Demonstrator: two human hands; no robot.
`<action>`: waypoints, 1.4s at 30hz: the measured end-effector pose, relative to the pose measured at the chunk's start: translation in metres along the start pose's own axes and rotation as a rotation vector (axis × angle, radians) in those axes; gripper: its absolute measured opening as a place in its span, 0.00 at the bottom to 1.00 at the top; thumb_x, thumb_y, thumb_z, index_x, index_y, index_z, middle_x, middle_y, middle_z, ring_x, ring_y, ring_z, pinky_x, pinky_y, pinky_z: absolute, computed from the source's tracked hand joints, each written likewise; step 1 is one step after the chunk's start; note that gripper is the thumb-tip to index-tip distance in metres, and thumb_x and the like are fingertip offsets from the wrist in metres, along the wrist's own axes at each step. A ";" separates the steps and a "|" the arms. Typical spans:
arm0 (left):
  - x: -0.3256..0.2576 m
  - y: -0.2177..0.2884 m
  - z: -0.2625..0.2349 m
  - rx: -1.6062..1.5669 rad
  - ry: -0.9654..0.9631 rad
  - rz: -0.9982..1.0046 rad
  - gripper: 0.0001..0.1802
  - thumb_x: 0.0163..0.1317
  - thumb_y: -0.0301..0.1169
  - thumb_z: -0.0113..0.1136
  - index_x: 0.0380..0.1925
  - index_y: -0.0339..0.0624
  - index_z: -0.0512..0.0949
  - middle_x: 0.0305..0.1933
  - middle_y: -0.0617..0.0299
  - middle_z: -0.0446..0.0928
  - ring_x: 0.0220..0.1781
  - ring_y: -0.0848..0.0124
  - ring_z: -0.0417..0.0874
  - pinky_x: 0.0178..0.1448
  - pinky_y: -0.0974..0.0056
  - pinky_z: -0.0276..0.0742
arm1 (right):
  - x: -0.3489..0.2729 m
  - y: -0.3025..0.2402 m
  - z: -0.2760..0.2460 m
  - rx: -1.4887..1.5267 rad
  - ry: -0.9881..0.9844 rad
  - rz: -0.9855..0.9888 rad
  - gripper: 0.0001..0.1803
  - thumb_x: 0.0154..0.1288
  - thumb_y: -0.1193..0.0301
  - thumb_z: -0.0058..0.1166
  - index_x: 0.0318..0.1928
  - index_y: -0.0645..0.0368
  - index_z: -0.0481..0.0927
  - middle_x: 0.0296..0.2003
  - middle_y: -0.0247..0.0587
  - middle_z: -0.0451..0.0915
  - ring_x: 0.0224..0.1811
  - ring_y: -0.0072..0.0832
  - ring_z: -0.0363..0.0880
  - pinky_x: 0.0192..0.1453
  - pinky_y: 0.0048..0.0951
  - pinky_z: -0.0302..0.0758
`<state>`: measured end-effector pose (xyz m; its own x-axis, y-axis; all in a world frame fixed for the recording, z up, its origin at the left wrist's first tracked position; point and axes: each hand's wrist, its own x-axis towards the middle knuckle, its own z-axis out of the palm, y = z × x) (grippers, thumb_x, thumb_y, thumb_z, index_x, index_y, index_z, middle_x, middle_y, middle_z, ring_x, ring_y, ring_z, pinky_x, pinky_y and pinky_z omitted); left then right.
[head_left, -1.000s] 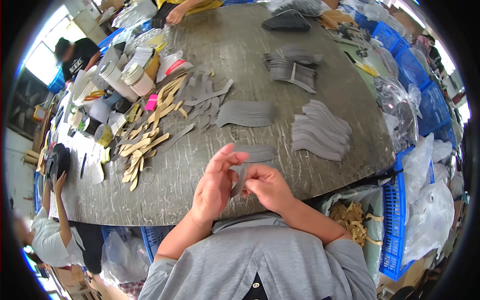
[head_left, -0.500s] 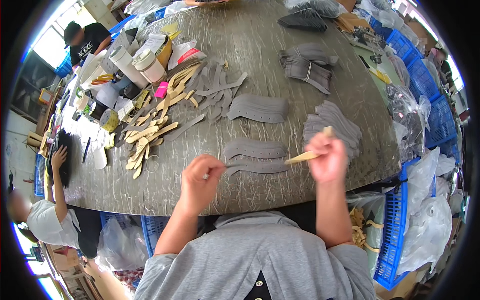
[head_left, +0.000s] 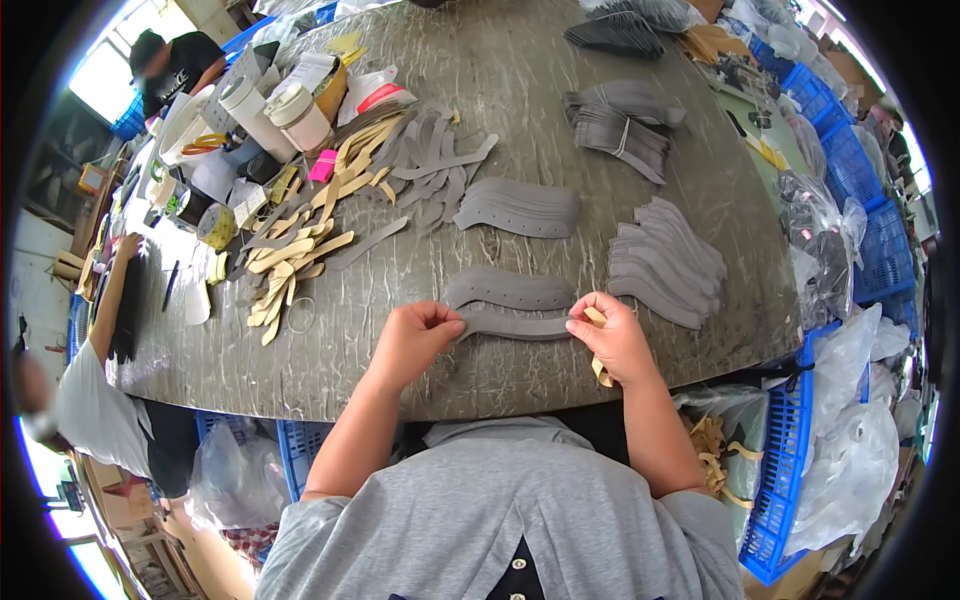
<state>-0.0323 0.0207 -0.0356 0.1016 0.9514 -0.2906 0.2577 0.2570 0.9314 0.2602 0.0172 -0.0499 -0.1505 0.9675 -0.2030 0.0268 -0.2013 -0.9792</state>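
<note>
My left hand pinches the left end of a wavy grey strip, low over the table. The strip's right end sits between the thumb and fingers of my right hand. A curled tan strip is also tucked in my right hand, its tail hanging below the fingers. Just beyond the held strip lies a grey curved piece with a row of holes. Farther off is a stack of similar holed pieces. To the right, more grey curved pieces are fanned out.
Loose grey strips and tan strips are heaped on the left, near a white jar and a tape roll. A banded grey bundle lies far right. Blue crates flank the table. Two people work at left.
My right hand has come down and left onto the grey strip's right end; the tan strip it held out is now folded in its grip. My left hand has shifted slightly right.
</note>
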 end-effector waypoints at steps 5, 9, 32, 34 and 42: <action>0.011 -0.003 0.003 0.273 0.055 0.005 0.08 0.56 0.29 0.67 0.32 0.34 0.85 0.24 0.66 0.80 0.26 0.81 0.74 0.31 0.72 0.71 | 0.003 0.008 0.009 -0.192 0.067 -0.048 0.06 0.59 0.78 0.61 0.35 0.62 0.77 0.26 0.29 0.74 0.28 0.14 0.69 0.32 0.21 0.68; 0.014 -0.003 0.004 0.349 0.061 0.003 0.09 0.55 0.31 0.68 0.32 0.35 0.85 0.23 0.64 0.80 0.26 0.81 0.75 0.31 0.70 0.72 | 0.003 0.012 0.009 -0.270 0.081 -0.070 0.05 0.59 0.80 0.60 0.34 0.63 0.76 0.26 0.28 0.75 0.29 0.13 0.69 0.34 0.20 0.67; 0.014 0.002 0.003 0.421 0.039 0.019 0.09 0.54 0.30 0.68 0.32 0.35 0.85 0.23 0.60 0.81 0.25 0.78 0.77 0.33 0.67 0.74 | 0.001 -0.003 0.023 -0.543 0.159 -0.145 0.06 0.56 0.78 0.60 0.31 0.64 0.75 0.26 0.48 0.80 0.28 0.39 0.80 0.33 0.35 0.74; 0.015 0.000 0.003 0.427 0.035 0.038 0.10 0.54 0.31 0.68 0.32 0.35 0.85 0.24 0.59 0.82 0.26 0.77 0.78 0.33 0.67 0.74 | 0.001 0.002 0.023 -0.594 0.164 -0.214 0.06 0.56 0.78 0.60 0.31 0.63 0.75 0.27 0.50 0.80 0.30 0.44 0.80 0.33 0.38 0.75; 0.010 0.010 0.011 0.704 0.071 0.112 0.09 0.54 0.33 0.67 0.32 0.40 0.83 0.29 0.52 0.82 0.33 0.55 0.83 0.39 0.57 0.77 | -0.009 0.005 0.038 -0.960 0.188 -0.432 0.09 0.57 0.76 0.58 0.40 0.56 0.82 0.32 0.43 0.74 0.30 0.42 0.78 0.31 0.39 0.75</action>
<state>-0.0183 0.0306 -0.0316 0.1073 0.9806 -0.1641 0.8108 0.0092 0.5852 0.2246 0.0016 -0.0527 -0.1811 0.9526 0.2444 0.7864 0.2895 -0.5456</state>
